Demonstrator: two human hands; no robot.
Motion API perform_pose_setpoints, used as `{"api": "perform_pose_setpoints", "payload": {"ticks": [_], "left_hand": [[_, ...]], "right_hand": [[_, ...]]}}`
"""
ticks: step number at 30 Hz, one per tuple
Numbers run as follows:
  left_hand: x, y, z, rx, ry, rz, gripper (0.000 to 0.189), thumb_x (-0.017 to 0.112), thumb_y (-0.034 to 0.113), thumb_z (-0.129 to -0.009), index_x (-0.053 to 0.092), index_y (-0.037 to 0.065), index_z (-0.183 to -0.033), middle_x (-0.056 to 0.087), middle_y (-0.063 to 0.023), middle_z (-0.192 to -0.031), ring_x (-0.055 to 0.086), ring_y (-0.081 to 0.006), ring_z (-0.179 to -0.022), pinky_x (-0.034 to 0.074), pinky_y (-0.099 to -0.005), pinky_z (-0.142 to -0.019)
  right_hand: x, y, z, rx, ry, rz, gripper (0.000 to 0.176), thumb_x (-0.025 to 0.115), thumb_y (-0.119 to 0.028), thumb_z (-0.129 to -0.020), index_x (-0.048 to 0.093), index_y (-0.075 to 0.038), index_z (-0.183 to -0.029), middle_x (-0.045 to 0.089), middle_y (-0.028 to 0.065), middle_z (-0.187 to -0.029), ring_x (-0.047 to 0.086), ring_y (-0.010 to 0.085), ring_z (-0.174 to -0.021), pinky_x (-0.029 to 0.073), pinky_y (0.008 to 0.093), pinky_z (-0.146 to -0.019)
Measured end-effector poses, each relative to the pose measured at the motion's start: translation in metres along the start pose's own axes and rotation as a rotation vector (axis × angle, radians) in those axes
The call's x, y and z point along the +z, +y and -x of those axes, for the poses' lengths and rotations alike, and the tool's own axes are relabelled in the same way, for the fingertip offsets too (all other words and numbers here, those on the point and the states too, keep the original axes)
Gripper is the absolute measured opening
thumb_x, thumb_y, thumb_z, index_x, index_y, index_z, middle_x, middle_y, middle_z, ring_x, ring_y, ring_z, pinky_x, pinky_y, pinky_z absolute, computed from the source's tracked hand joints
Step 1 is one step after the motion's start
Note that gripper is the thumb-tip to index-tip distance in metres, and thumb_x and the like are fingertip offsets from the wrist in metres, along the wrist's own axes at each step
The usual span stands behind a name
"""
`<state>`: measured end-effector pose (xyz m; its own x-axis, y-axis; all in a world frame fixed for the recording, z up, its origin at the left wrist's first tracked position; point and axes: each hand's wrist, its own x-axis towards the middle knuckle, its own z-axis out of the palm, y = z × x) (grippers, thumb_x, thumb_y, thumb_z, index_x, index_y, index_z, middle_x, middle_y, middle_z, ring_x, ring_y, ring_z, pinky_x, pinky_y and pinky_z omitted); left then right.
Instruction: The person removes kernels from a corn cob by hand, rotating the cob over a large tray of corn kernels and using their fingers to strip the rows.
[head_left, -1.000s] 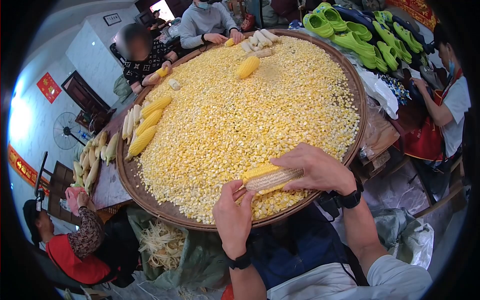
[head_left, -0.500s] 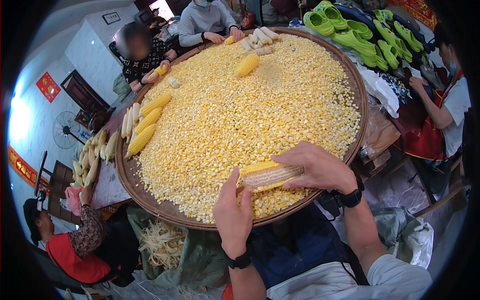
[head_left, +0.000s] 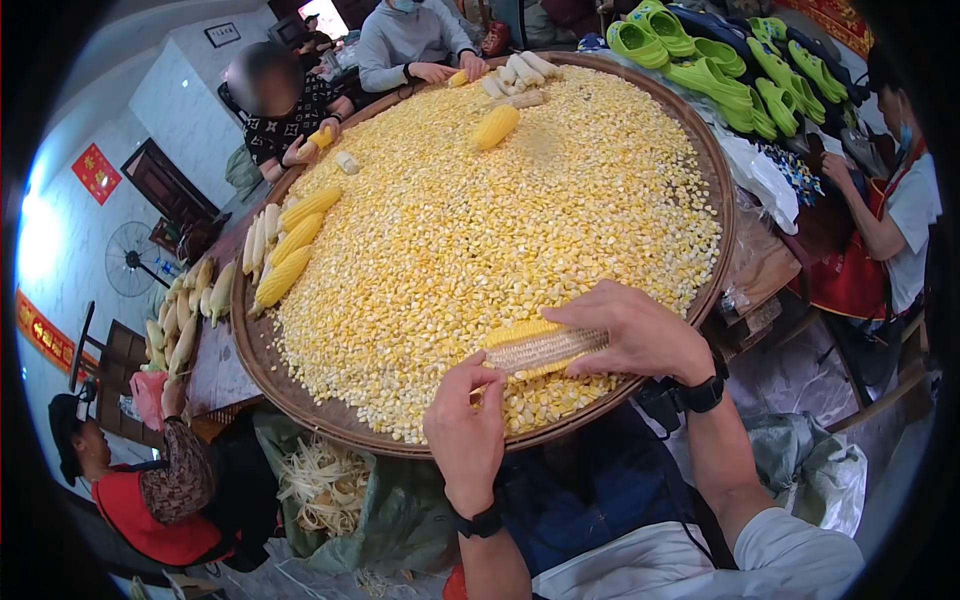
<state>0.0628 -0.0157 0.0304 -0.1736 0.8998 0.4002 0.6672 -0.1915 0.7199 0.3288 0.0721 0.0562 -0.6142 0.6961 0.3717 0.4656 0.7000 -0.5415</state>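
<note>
A partly shelled corn cob (head_left: 545, 350) lies level above the heap of kernels, with a bare pale strip facing up and yellow kernels along both edges. Its right end is gripped between the thumb and fingers of my right hand (head_left: 645, 335). My left hand (head_left: 465, 425) is closed at the cob's left end, thumb and fingertips bent in against it. Underneath, loose corn kernels (head_left: 430, 260) fill a wide round tray (head_left: 290, 400).
Whole yellow cobs (head_left: 297, 238) and stripped cobs (head_left: 525, 75) rest on the tray. Two people work at its far side. Unhusked corn (head_left: 180, 310) is piled at left near another person. Green clogs (head_left: 715, 85) and a seated person are at right. A husk-filled sack (head_left: 325, 490) stands below.
My left hand's fingers have curled from stretched out to bent in at the cob's left end. The right hand and cob have hardly moved.
</note>
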Motion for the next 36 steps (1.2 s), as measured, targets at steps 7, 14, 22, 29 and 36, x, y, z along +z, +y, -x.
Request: {"api": "perform_pose_setpoints", "payload": {"ticks": [7, 14, 22, 29, 36], "left_hand": [[-0.002, 0.014, -0.003, -0.1, -0.056, -0.01, 0.041, 0.083, 0.005, -0.1, 0.072, 0.005, -0.14, 0.079, -0.02, -0.138, 0.084, -0.0291, -0.106, 0.067, -0.0406, -0.082], [0.0, 0.006, -0.001, 0.015, -0.062, -0.038, 0.051, 0.081, 0.004, -0.102, 0.07, 0.005, -0.153, 0.075, -0.0189, -0.141, 0.082, -0.0284, -0.111, 0.069, -0.0382, -0.084], [0.0, 0.011, 0.0, -0.023, -0.016, 0.023, 0.035, 0.083, 0.002, -0.1, 0.077, 0.002, -0.134, 0.076, -0.0178, -0.14, 0.083, -0.0268, -0.11, 0.069, -0.0355, -0.079], [-0.002, 0.006, -0.002, 0.016, -0.04, -0.059, 0.03, 0.088, 0.007, -0.096, 0.075, 0.003, -0.123, 0.075, -0.0202, -0.145, 0.08, -0.0321, -0.116, 0.065, -0.0415, -0.09], [-0.005, 0.02, -0.007, 0.05, -0.113, -0.094, 0.053, 0.08, 0.016, -0.103, 0.067, 0.002, -0.152, 0.073, -0.0235, -0.148, 0.074, -0.0392, -0.13, 0.059, -0.0473, -0.11]], "right_hand": [[0.001, 0.001, 0.0, 0.002, -0.002, -0.01, 0.077, 0.098, -0.033, -0.082, 0.074, -0.007, -0.15, 0.081, 0.0173, -0.13, 0.071, 0.0399, -0.115, 0.055, 0.0466, -0.106], [0.0, 0.002, 0.0, 0.002, -0.002, -0.018, 0.077, 0.098, -0.033, -0.083, 0.074, -0.007, -0.151, 0.08, 0.0174, -0.132, 0.07, 0.0401, -0.117, 0.054, 0.047, -0.107], [0.0, 0.001, 0.001, -0.004, -0.011, -0.023, 0.077, 0.097, -0.033, -0.083, 0.074, -0.007, -0.151, 0.079, 0.0178, -0.133, 0.07, 0.0403, -0.118, 0.054, 0.0468, -0.108], [-0.001, 0.0, 0.0, 0.031, -0.038, -0.008, 0.077, 0.098, -0.037, -0.084, 0.074, -0.01, -0.152, 0.08, 0.0158, -0.135, 0.072, 0.0385, -0.124, 0.054, 0.0468, -0.11], [0.001, 0.002, 0.0, -0.01, 0.002, -0.034, 0.076, 0.097, -0.031, -0.083, 0.074, -0.007, -0.151, 0.079, 0.0177, -0.133, 0.07, 0.0406, -0.118, 0.054, 0.0468, -0.108]]}}
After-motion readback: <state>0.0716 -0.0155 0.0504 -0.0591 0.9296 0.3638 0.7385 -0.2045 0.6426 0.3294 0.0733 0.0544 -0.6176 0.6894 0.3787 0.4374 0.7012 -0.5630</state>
